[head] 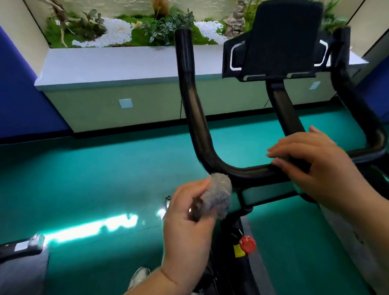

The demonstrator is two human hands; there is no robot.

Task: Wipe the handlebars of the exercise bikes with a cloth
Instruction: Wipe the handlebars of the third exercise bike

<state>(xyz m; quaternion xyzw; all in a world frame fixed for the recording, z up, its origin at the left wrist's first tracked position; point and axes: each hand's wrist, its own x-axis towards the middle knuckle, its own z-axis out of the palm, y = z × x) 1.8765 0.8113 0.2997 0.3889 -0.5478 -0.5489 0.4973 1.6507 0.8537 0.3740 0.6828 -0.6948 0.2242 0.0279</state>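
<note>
**While one hand steadies the bar, the cloth meets the bend**

Where the handlebar (251, 171) curves up into its left horn, the left hand (189, 219) presses a balled grey cloth (218, 197), fingers closed round it, against that bend. Right of the cloth, the right hand (318, 167) rests on the handlebar's crossbar, fingers loosely curled over it. Below the handlebar sits a red knob (247, 244). Beyond the handlebar rises the black tablet holder (282, 39), then a planter (132, 31).
</note>
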